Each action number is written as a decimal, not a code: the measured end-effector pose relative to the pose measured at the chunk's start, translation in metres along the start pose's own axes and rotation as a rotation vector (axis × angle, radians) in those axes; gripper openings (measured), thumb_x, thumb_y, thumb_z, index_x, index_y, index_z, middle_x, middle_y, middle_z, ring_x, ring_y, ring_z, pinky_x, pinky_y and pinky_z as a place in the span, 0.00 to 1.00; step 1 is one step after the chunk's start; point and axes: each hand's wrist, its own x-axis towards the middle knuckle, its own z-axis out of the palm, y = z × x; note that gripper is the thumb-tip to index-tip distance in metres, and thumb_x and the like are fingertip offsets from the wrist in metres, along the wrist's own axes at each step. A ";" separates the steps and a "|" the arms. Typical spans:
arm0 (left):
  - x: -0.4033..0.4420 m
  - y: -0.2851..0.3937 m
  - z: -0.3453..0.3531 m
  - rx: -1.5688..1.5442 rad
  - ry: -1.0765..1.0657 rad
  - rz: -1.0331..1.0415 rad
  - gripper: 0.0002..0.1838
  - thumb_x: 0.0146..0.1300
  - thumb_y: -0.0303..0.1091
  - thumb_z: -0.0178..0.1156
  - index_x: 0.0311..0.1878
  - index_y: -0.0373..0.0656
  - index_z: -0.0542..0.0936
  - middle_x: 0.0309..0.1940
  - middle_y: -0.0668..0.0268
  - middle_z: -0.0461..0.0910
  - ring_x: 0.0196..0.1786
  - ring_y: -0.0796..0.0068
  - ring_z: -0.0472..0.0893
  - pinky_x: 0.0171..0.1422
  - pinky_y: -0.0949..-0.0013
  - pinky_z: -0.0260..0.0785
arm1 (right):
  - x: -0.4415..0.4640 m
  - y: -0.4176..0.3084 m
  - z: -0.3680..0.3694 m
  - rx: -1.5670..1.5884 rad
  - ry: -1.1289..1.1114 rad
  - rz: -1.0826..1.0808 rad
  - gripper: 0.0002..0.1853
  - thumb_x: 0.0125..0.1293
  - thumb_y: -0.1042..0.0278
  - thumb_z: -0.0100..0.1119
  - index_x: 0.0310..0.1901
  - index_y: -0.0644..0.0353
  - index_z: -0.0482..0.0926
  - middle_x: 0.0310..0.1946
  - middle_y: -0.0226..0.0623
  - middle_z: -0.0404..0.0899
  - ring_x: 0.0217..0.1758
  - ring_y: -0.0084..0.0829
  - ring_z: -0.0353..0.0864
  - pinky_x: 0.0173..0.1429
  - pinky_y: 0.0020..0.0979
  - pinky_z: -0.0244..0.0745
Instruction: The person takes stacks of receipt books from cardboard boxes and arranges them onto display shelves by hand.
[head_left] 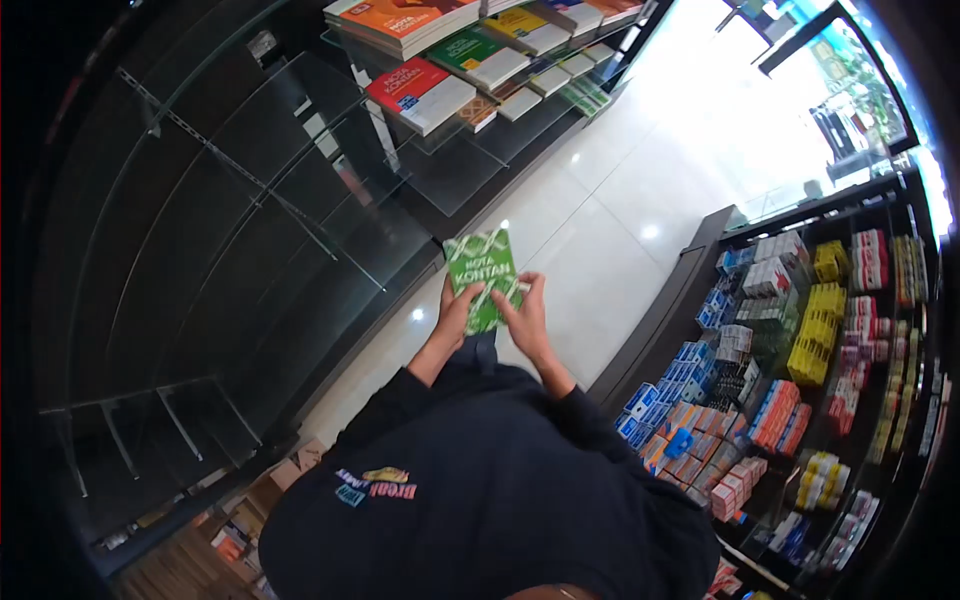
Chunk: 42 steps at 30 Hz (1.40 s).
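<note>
A green and white receipt book (482, 268) with "NOTA KONTAN" on its cover is held in front of my body, above the tiled floor. My left hand (456, 308) grips its lower left side, thumb on the cover. On the other side, my right hand (525, 312) holds the lower right edge, its thumb also lying on the front. The fingers behind the book are hidden. Beyond it, a red and white receipt book (420, 94) and a green and white one (478, 58) lie on a glass shelf.
Glass shelves (270, 190) in a dark cabinet run along the left. To the right, a dark display rack (700, 245) holds many small boxes, among them yellow packs (818, 330) and blue packs (665, 385). Cardboard boxes (265, 495) stand at the lower left. A tiled aisle (600, 235) leads away between them.
</note>
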 end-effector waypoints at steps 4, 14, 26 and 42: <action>0.066 0.009 0.023 -0.028 0.034 -0.027 0.23 0.63 0.27 0.61 0.61 0.43 0.68 0.50 0.65 0.78 0.52 0.72 0.79 0.56 0.68 0.73 | 0.073 0.000 -0.006 0.138 -0.071 0.133 0.24 0.63 0.70 0.67 0.51 0.66 0.62 0.46 0.45 0.68 0.45 0.34 0.75 0.47 0.33 0.75; 0.147 0.004 0.061 -0.034 0.221 0.078 0.25 0.60 0.31 0.65 0.59 0.40 0.69 0.49 0.63 0.78 0.51 0.72 0.80 0.54 0.68 0.74 | 0.180 0.027 -0.022 0.106 -0.225 0.060 0.23 0.65 0.69 0.65 0.52 0.63 0.61 0.44 0.38 0.69 0.41 0.24 0.76 0.38 0.26 0.73; 0.222 -0.075 0.123 -0.105 0.520 0.257 0.25 0.61 0.30 0.64 0.60 0.40 0.69 0.49 0.63 0.79 0.50 0.73 0.79 0.55 0.68 0.73 | 0.287 0.120 -0.070 0.144 -0.580 0.083 0.25 0.64 0.66 0.67 0.52 0.65 0.62 0.43 0.43 0.70 0.47 0.34 0.71 0.49 0.35 0.71; 0.338 -0.353 -0.012 -0.082 0.594 0.416 0.26 0.61 0.29 0.65 0.61 0.38 0.66 0.51 0.62 0.77 0.52 0.73 0.78 0.57 0.68 0.72 | 0.272 0.489 0.006 0.258 -0.701 -0.071 0.26 0.65 0.67 0.66 0.54 0.65 0.59 0.47 0.43 0.66 0.52 0.31 0.71 0.54 0.32 0.71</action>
